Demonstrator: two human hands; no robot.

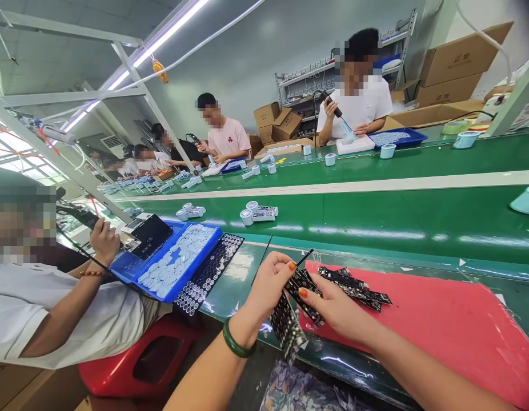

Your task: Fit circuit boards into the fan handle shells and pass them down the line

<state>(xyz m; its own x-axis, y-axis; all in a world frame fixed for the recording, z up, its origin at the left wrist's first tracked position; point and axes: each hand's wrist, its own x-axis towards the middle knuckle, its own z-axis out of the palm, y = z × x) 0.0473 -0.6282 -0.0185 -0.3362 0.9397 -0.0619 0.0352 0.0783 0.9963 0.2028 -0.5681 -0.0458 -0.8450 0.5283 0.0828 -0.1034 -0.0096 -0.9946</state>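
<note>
Between my two hands is a panel of black printed circuit boards point(306, 295), dotted with small components. My left hand point(268, 281), with a green bangle on its wrist, is closed around its left side; more of the boards point(285, 326) hang below that hand. A thin black strip point(305, 259) sticks up past the left fingertips. My right hand point(336, 308) pinches the lower right part of the panel, thumb on top. Just beyond the right hand, several loose circuit boards point(354, 287) lie overlapping on a red mat point(436, 319). My palms hide part of the held boards.
On the left, a co-worker point(88, 308) holds a black power tool beside a blue tray point(215, 235) of pale round parts. A black sheet of round stickers point(208, 279) lies alongside. Across the green conveyor belt point(376, 217), bearing pale-blue device housings point(259, 213), other people work.
</note>
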